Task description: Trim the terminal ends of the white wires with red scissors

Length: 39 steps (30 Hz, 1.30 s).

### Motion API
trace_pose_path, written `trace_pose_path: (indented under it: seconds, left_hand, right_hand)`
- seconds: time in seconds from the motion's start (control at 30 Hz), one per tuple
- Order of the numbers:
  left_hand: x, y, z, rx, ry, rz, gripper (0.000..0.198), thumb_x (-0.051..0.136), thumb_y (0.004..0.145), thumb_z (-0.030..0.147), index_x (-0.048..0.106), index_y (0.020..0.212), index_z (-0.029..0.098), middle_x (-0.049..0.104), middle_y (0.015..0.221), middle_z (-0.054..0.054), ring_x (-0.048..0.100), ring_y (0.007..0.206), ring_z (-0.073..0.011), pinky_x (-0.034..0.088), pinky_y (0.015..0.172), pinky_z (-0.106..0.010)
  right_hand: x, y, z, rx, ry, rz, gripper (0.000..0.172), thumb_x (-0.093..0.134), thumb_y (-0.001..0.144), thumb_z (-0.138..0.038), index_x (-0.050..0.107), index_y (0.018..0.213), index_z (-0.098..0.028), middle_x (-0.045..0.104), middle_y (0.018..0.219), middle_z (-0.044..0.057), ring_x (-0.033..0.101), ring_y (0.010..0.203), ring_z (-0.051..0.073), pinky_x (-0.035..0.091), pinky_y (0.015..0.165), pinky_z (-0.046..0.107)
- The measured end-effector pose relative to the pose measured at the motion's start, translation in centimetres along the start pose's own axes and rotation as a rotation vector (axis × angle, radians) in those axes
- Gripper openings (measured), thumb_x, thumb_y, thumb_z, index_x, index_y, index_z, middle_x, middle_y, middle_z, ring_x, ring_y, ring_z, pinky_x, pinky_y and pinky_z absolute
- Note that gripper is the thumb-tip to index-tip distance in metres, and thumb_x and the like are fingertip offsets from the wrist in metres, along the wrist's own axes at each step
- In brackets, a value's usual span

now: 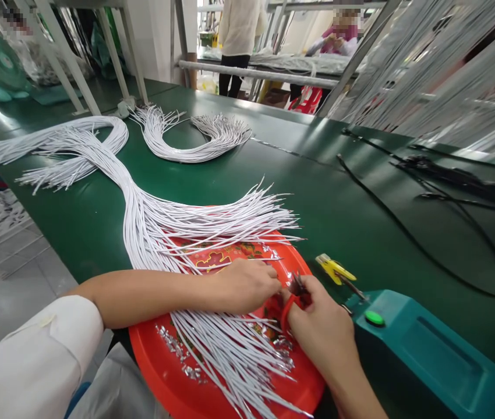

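The right hand [324, 326] was closed on scissors [286, 317] with red handles, their dark blades near the fingertips of the left hand [247, 288]. The left hand was curled, knuckles up, over the red tray [151, 366]; its fingertips were hidden, so whether it pinched anything could not be told. White wires [225, 343] ran from the far left of the table [308, 203] into the tray and parted around the left forearm — one fan of ends beyond it, the other on the near side. Silvery scraps [180, 355] lay in the tray among the near ends. Farther back, a separate curved bundle [190, 154] rested on the table. Just right of the right hand stood a teal device [431, 355] with a green button [374, 318] and a yellow piece [335, 269] by its rod; a black cable [409, 235] looped behind it.
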<state>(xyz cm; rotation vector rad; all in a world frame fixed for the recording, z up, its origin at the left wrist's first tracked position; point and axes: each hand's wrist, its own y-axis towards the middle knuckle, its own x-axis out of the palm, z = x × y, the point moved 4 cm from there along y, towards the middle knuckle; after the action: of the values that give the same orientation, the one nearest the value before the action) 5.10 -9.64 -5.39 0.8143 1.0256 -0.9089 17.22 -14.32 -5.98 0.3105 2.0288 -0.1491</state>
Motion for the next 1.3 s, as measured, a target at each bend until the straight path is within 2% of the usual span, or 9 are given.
trace_pose_path:
  seconds: [0.2, 0.3, 0.43, 0.53, 0.63, 0.77, 0.93, 1.1, 1.3]
  left_hand:
    - [-0.6, -0.1, 1.0, 0.17, 0.13, 0.048, 0.018, 0.046, 0.086, 0.013, 0.063, 0.077, 0.013, 0.064, 0.078, -0.007, 0.056, 0.075, -0.0188, 0.044, 0.067, -0.03]
    - [-0.3, 0.3, 0.0, -0.027, 0.017, 0.015, 0.016, 0.049, 0.086, 0.02, 0.064, 0.083, 0.013, 0.067, 0.083, -0.007, 0.059, 0.079, -0.0187, 0.045, 0.069, -0.029]
    - [-0.1, 0.5, -1.4, -0.302, -0.2, -0.059, 0.019, 0.049, 0.085, 0.022, 0.067, 0.092, 0.018, 0.07, 0.09, -0.004, 0.062, 0.084, -0.0174, 0.045, 0.071, -0.027]
    - [0.0, 0.4, -1.8, -0.417, -0.301, -0.135, 0.02, 0.05, 0.081, 0.019, 0.068, 0.089, 0.02, 0.071, 0.088, -0.002, 0.063, 0.081, -0.0172, 0.044, 0.066, -0.026]
    - [-0.2, 0.3, -1.5, -0.362, -0.258, -0.072, 0.019, 0.05, 0.082, 0.02, 0.068, 0.089, 0.019, 0.07, 0.088, -0.003, 0.062, 0.082, -0.0172, 0.045, 0.068, -0.026]
    - [-0.6, 0.3, -0.2, -0.028, -0.017, 0.052, 0.014, 0.05, 0.084, 0.015, 0.064, 0.084, 0.014, 0.068, 0.084, -0.006, 0.059, 0.081, -0.0172, 0.044, 0.07, -0.028]
    - [-1.2, 0.1, 0.3, 0.114, 0.072, 0.147, 0.021, 0.043, 0.088, 0.014, 0.062, 0.082, 0.013, 0.067, 0.081, -0.006, 0.056, 0.075, -0.0159, 0.044, 0.067, -0.028]
    - [-1.4, 0.3, -0.4, -0.011, -0.258, 0.262, 0.02, 0.046, 0.088, 0.015, 0.066, 0.091, 0.014, 0.069, 0.088, -0.004, 0.058, 0.081, -0.013, 0.044, 0.079, -0.025]
    - [0.1, 0.6, -2.3, -0.457, -0.89, 0.285, 0.015, 0.058, 0.081, 0.025, 0.067, 0.086, 0.014, 0.067, 0.076, -0.001, 0.057, 0.067, -0.0098, 0.044, 0.063, -0.021]
  right_hand:
    - [-0.6, 0.6, 0.4, 0.087, 0.201, -0.134, 0.016, 0.049, 0.064, -0.04, 0.049, 0.065, -0.023, 0.057, 0.052, -0.001, 0.052, 0.048, 0.017, 0.037, 0.045, 0.026]
    - [-0.9, 0.6, 0.6, -0.008, 0.181, -0.063, 0.014, 0.049, 0.067, -0.036, 0.051, 0.067, -0.023, 0.057, 0.052, -0.001, 0.052, 0.046, 0.016, 0.036, 0.044, 0.024]
    - [-0.9, -0.4, -0.3, -0.39, -0.123, 0.227, 0.016, 0.046, 0.066, -0.018, 0.059, 0.074, -0.021, 0.055, 0.05, 0.001, 0.049, 0.045, 0.016, 0.03, 0.046, 0.024]
    - [0.0, -1.4, -0.9, -0.583, -0.262, 0.306, 0.022, 0.044, 0.068, -0.012, 0.061, 0.077, -0.021, 0.058, 0.057, 0.004, 0.052, 0.053, 0.018, 0.029, 0.048, 0.025]
    - [0.2, -1.1, -0.4, -0.374, -0.185, 0.302, 0.016, 0.047, 0.07, -0.018, 0.06, 0.079, -0.02, 0.058, 0.058, 0.003, 0.051, 0.051, 0.018, 0.03, 0.048, 0.026]
    - [-0.1, -0.1, 0.9, 0.051, 0.22, 0.105, 0.017, 0.055, 0.072, -0.037, 0.052, 0.07, -0.021, 0.057, 0.057, 0.0, 0.05, 0.049, 0.015, 0.035, 0.046, 0.025]
    - [-0.6, 0.7, 1.6, 0.219, 0.66, 0.008, 0.029, 0.071, 0.056, -0.038, 0.049, 0.067, -0.021, 0.053, 0.054, -0.003, 0.048, 0.048, 0.013, 0.039, 0.044, 0.025]
    - [-0.3, 0.9, 1.7, 0.435, 1.061, -0.103, 0.041, 0.078, 0.044, -0.034, 0.049, 0.072, -0.022, 0.051, 0.048, -0.005, 0.043, 0.038, 0.011, 0.035, 0.037, 0.024]
    - [-1.0, 0.6, 1.5, 0.296, 1.137, 0.225, 0.042, 0.079, 0.052, -0.03, 0.052, 0.083, -0.021, 0.07, 0.082, 0.004, 0.065, 0.071, 0.018, 0.05, 0.063, 0.03]
